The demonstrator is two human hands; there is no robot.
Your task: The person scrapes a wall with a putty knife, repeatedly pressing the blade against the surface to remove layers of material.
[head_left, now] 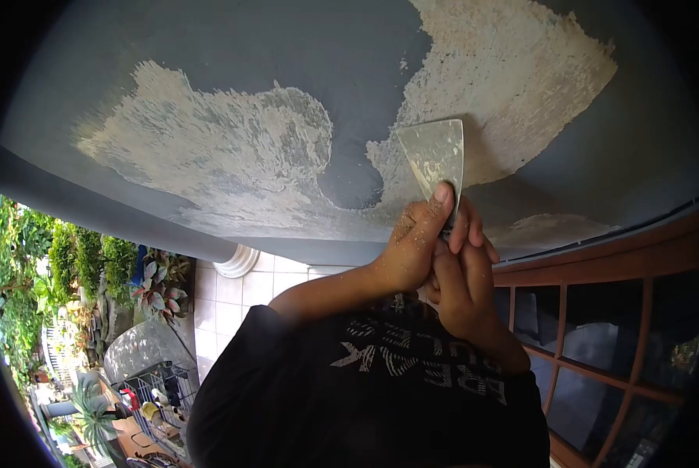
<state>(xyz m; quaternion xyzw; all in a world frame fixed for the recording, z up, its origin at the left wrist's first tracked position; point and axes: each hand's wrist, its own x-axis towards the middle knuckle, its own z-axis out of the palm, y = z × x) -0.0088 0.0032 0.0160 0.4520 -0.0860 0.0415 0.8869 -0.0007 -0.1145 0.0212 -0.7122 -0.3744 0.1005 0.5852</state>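
Note:
Both of my hands are on a putty knife (437,152), its wide metal blade pointing up and smeared with pale residue. My left hand (408,246) has its thumb along the base of the blade, with fingers closed. Just right of it, my right hand (465,281) is wrapped round the lower part, where the handle is mostly hidden. Dusty crumbs speckle my hands and forearm. Behind the blade is a grey painted wall (349,70) with a rough, pale bare patch (513,78) at the right. Another bare patch (232,136) spreads across the left.
A window with a brown wooden frame (642,327) is at the lower right. To the left are a grey column (115,199), a white tiled floor (260,287), a metal wire basket (158,390) with items, and garden plants (76,253).

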